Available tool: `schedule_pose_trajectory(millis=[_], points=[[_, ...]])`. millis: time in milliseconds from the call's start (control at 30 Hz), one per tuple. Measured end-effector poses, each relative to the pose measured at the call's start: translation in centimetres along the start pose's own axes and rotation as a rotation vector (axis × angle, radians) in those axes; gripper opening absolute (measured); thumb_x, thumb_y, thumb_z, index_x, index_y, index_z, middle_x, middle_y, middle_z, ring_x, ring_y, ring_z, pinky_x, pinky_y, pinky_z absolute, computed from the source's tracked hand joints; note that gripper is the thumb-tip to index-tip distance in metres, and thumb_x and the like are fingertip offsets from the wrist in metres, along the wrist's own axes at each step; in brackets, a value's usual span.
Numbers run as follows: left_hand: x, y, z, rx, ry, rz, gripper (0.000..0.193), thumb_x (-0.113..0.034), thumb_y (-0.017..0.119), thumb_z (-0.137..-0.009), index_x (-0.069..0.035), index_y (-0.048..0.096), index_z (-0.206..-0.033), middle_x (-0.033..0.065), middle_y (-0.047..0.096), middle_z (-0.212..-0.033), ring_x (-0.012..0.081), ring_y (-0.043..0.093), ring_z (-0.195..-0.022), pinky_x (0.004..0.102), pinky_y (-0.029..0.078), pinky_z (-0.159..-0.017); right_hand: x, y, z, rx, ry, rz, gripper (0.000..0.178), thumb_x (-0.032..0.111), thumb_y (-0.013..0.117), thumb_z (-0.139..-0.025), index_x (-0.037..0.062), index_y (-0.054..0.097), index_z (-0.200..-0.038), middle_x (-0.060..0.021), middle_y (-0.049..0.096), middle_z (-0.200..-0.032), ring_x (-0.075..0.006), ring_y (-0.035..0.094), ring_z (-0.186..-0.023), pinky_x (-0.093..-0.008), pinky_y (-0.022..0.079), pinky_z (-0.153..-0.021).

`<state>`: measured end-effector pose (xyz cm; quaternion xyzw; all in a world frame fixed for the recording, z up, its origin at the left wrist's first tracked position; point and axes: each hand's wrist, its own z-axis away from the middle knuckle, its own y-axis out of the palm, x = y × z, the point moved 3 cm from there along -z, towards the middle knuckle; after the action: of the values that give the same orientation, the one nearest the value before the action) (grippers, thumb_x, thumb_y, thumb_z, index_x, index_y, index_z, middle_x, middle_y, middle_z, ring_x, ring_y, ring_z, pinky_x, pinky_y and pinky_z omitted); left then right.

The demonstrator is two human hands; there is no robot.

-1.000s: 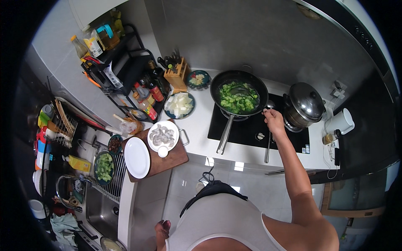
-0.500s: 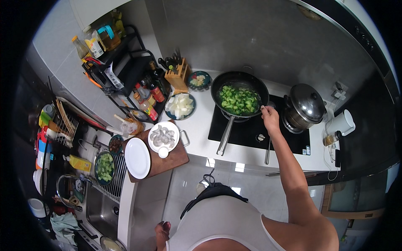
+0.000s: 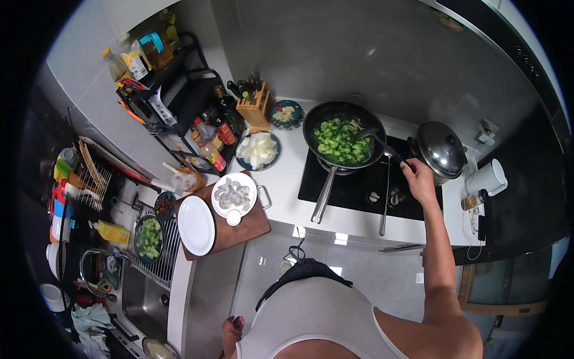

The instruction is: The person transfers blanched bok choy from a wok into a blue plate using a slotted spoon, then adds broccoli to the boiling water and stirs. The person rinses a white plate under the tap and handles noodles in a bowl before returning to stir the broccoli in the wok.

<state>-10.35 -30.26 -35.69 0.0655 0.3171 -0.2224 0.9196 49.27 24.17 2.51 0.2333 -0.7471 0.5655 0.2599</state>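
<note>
My right hand point(image 3: 420, 179) is closed around the dark handle of a spatula point(image 3: 382, 142). Its blade rests in chopped green vegetables point(image 3: 339, 142), inside a black frying pan point(image 3: 310, 135) on the cooktop. The pan's silver handle points toward me, untouched. Low beside my body hangs my left hand point(image 3: 232, 328), with its fingers curled; whether it holds anything is hidden.
Right of the pan stands a lidded steel pot point(image 3: 441, 149). A long-handled metal utensil point(image 3: 384, 200) lies across the cooktop point(image 3: 353, 191). Left are sliced white pieces point(image 3: 258, 149), a bowl of shrimp point(image 3: 251, 182), an oval plate point(image 3: 196, 226), a cutting board point(image 3: 254, 227) and a sink point(image 3: 140, 299).
My right hand has moved rightward and slightly nearer, away from the pan's rim. The spatula now reaches from my hand into the greens. My left hand stays put.
</note>
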Motion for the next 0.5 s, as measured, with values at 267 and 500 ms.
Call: schedule_pose_trajectory(millis=[267,500], points=[[-1.8,2.2,-2.7,0.116,-0.081,-0.017,0.019,-0.013,0.052,-0.098,0.004,0.056,-0.103,0.0175,0.068,-0.084,0.0270,0.069,-0.070,0.0414,0.063,-0.069,-0.3,1.5,2.4,-0.028,0.015,0.047,0.026,0.024,0.067,-0.093,-0.0007,0.067,-0.101,-0.0206,0.065,-0.074,-0.0340,0.064,-0.067,-0.0404,0.049,-0.064],[-2.8,2.3,-6.8,0.001,-0.386,0.125,0.022,-0.014,0.050,-0.100,0.003,0.055,-0.111,0.0192,0.068,-0.089,0.0289,0.068,-0.071,0.0424,0.062,-0.066,-0.6,5.4,2.9,0.006,0.116,-0.300,0.025,0.023,0.066,-0.096,-0.0022,0.066,-0.099,-0.0032,0.057,-0.066,-0.0108,0.050,-0.062,-0.0285,0.042,-0.057]])
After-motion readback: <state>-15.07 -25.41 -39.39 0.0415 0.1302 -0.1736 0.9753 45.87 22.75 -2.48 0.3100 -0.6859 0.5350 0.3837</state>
